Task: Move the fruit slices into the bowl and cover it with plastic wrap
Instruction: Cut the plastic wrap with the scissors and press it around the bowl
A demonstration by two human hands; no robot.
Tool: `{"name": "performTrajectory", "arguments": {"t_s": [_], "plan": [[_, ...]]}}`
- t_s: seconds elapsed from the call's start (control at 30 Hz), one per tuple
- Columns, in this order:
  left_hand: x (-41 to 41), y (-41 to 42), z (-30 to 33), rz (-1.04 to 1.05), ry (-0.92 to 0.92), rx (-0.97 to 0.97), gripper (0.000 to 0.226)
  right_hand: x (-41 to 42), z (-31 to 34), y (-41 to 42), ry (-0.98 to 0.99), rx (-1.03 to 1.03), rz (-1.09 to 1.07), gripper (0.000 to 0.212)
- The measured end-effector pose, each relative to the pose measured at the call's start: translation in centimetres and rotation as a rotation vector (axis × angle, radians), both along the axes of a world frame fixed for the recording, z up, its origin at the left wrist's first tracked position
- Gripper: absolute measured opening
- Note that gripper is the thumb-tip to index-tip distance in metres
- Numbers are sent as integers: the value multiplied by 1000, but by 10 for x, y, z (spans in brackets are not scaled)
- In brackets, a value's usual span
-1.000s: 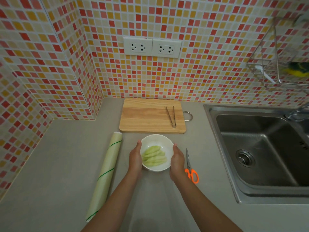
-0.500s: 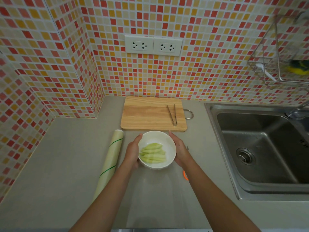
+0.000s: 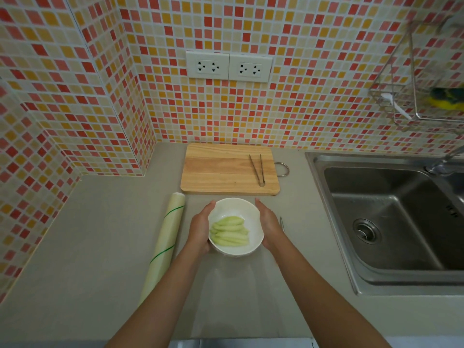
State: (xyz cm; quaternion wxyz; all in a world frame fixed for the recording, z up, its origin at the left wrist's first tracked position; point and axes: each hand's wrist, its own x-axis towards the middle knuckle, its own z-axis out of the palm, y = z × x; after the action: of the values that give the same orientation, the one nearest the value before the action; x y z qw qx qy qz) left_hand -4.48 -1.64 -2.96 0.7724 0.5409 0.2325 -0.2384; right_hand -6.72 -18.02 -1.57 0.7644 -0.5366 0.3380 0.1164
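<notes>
A white bowl point(image 3: 237, 209) holds several pale green fruit slices point(image 3: 229, 231) and is lifted a little off the counter, tilted toward me. My left hand point(image 3: 199, 228) cups its left side and my right hand point(image 3: 270, 226) cups its right side. A sheet of clear plastic wrap point(image 3: 246, 297) lies flat on the counter under and in front of the bowl. The roll of plastic wrap point(image 3: 164, 243) lies to the left of my left arm.
A wooden cutting board point(image 3: 221, 169) with metal tongs point(image 3: 257, 169) lies behind the bowl. Scissors point(image 3: 282, 223) lie mostly hidden behind my right wrist. A steel sink point(image 3: 391, 222) is on the right, a wire rack point(image 3: 424, 91) hangs on the tiled wall.
Both hands have lifted the bowl off the counter and tipped it toward me. The scissors' orange handles are now hidden by my right arm.
</notes>
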Motion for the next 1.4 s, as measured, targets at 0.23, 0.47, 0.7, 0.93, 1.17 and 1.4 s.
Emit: {"name": "performTrajectory", "arguments": {"t_s": [0.23,0.47,0.7,0.93,1.17,1.4], "plan": [[5,4,8,21,-10,-11,48,-8,-8,11,-200,101,-60,40],[-1,1,10,-65,-83,-15,60,-6,3,4,-223,-2,-142,28],[-17,-9,-6,222,-115,114,31,-21,-9,22,-303,134,-306,53],[-31,-13,-10,402,11,28,31,-26,-16,38,-297,202,-383,51],[-25,-16,-4,410,-33,64,31,-30,-24,42,-320,240,-419,52],[-23,-12,-4,366,-66,38,33,-23,-18,30,-329,152,-250,44]]}}
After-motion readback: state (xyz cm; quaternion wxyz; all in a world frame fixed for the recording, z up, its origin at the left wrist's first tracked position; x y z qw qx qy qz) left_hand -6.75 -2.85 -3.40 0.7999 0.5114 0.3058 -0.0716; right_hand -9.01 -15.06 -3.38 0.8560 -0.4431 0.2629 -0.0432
